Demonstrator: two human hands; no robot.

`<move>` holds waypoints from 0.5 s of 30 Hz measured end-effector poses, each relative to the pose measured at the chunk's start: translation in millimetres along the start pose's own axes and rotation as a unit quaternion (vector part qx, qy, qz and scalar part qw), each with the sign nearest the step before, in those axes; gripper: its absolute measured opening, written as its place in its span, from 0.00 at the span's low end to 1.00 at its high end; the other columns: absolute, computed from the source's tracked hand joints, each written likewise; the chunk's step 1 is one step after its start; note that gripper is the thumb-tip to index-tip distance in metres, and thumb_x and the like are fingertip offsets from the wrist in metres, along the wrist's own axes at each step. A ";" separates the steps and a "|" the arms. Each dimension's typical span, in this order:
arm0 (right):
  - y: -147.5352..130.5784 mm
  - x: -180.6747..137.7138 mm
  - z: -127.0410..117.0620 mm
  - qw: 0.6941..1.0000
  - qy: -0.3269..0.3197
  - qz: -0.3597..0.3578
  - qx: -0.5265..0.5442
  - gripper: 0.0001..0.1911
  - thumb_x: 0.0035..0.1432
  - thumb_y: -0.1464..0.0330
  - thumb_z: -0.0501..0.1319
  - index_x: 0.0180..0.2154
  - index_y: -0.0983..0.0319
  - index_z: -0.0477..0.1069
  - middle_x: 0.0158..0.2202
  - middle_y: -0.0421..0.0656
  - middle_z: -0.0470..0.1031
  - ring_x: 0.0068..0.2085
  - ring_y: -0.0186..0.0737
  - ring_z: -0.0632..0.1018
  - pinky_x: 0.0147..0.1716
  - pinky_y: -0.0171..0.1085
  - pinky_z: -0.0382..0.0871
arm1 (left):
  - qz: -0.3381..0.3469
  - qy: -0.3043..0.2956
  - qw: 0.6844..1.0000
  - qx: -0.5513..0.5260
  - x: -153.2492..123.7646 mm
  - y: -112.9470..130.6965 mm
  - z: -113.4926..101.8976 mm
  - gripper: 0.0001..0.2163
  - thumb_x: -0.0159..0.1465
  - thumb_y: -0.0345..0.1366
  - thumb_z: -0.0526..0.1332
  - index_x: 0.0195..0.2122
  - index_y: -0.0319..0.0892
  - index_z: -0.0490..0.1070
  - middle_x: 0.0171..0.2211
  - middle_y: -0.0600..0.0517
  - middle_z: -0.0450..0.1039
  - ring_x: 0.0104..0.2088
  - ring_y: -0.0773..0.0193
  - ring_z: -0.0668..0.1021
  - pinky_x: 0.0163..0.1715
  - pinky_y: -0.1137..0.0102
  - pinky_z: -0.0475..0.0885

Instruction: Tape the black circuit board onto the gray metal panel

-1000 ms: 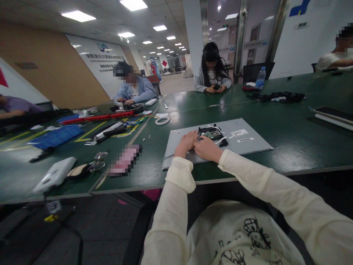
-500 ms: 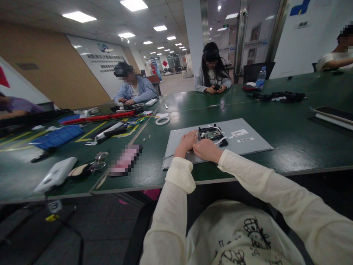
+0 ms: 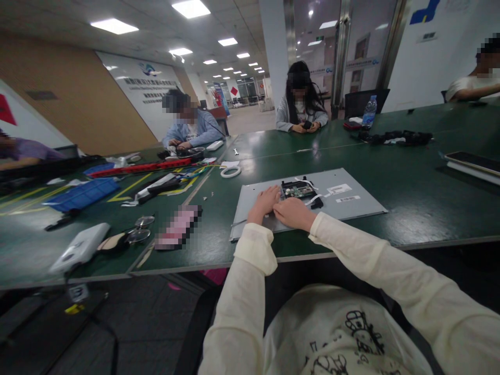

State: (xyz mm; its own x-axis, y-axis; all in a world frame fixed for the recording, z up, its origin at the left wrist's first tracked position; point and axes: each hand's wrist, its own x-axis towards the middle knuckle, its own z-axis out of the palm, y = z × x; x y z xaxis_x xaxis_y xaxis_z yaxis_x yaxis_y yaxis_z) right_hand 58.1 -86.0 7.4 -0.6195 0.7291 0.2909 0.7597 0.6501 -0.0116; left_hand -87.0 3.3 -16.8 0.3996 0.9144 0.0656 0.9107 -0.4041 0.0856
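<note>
A flat grey metal panel lies on the table in front of me, with white labels on its right part. Fixed at its middle is a green circuit board in a black frame, with white ribbon cables running to its right side. My left hand rests on the panel just left of the board, fingers stretched forward, thumb hidden. Against it, my right hand is closed, its fingertips meeting at the board's near left corner. What those fingers hold, if anything, is hidden.
On the green table, a pink phone-like object, glasses, a white device and a blue tray lie left. A tape roll sits behind the panel. Several people sit around; a bottle stands far right.
</note>
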 end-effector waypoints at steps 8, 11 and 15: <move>9.8 -5.6 0.8 0.997 0.015 -0.071 0.035 0.22 0.64 0.56 0.55 0.46 0.67 0.74 0.43 0.54 0.76 0.47 0.48 0.75 0.50 0.43 0.63 | 0.007 0.009 1.000 -0.009 0.3 -3.7 -0.3 0.21 0.71 0.39 0.43 0.64 0.45 0.57 0.67 0.49 0.54 0.67 0.60 0.58 0.64 0.61 0.54; 17.9 -11.6 4.4 0.992 0.031 -0.109 0.056 0.29 0.61 0.49 0.55 0.52 0.65 0.72 0.52 0.55 0.71 0.55 0.51 0.68 0.57 0.51 0.55 | 0.013 0.022 1.000 -0.014 2.6 -6.3 0.0 0.21 0.71 0.38 0.44 0.63 0.44 0.60 0.65 0.48 0.58 0.65 0.61 0.61 0.62 0.64 0.56; 25.3 -15.1 9.2 0.990 0.015 -0.116 0.073 0.32 0.60 0.46 0.54 0.57 0.60 0.68 0.59 0.54 0.63 0.61 0.54 0.59 0.60 0.58 0.48 | 0.009 0.055 0.998 -0.035 3.7 -6.2 -3.2 0.20 0.71 0.39 0.45 0.60 0.41 0.63 0.61 0.45 0.66 0.60 0.60 0.68 0.58 0.67 0.62</move>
State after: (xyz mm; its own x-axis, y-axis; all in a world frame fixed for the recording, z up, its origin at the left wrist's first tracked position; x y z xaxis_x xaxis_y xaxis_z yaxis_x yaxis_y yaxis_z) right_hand 84.8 -78.6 -6.1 -0.7667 0.5508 0.3299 0.5590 0.8254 -0.0790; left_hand -91.5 9.1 -13.9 0.3984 0.9001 0.1761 0.8925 -0.4248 0.1520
